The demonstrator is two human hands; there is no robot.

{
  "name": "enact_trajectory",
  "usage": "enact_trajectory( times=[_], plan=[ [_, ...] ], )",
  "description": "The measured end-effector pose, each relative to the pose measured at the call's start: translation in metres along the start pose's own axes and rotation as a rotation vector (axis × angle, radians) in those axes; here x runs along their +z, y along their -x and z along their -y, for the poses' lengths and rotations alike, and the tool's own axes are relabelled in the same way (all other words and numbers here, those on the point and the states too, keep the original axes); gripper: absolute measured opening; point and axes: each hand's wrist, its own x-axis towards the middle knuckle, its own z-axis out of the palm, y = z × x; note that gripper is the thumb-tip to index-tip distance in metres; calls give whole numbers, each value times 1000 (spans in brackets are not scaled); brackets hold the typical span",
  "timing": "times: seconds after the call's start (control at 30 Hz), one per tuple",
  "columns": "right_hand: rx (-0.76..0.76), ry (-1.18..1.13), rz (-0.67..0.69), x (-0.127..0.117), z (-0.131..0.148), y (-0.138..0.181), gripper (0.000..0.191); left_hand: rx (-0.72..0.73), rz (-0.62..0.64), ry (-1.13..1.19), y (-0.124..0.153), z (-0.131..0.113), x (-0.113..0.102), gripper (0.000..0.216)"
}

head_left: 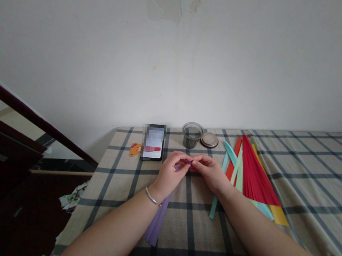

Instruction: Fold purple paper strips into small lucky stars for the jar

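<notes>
My left hand (172, 168) and my right hand (210, 169) meet over the tablecloth, fingertips pinched together. Between them is a small piece of purple paper strip (190, 163), mostly covered by the fingers. A bit more purple shows inside the curl of my left hand. Under my left wrist, which wears a silver bangle (151, 196), lies a bundle of purple paper strips (156, 225). Just beyond the hands stands a clear round jar (191, 135) without its lid. The round lid (209, 139) rests to its right.
Right of my hands, red paper strips (254, 174) fan out over yellow, green, orange and light blue ones. A phone (153, 143) stands at the back left beside a bear sticker (135, 150). A white wall (253, 63) rises behind the checked tablecloth (120, 171).
</notes>
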Motion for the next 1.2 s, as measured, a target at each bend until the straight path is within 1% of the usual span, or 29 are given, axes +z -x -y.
enact_trajectory(
  times=[0.2,0.4,0.67,0.93,1.2],
  plan=[
    [-9,-15,25,3,4,1,25,-24,17,33,0,0,1,13],
    [-26,-36,18,5,4,1,26,-10,6,12,-1,0,1,16],
    [-47,-45,-37,4,1,0,29,-107,43,80,1,2,3,12],
    [-49,-57,-32,2,-2,0,29,-189,-13,168,0,3,6,10],
    [-36,-66,-15,4,1,1,29,-222,-20,197,0,4,6,10]
  ],
)
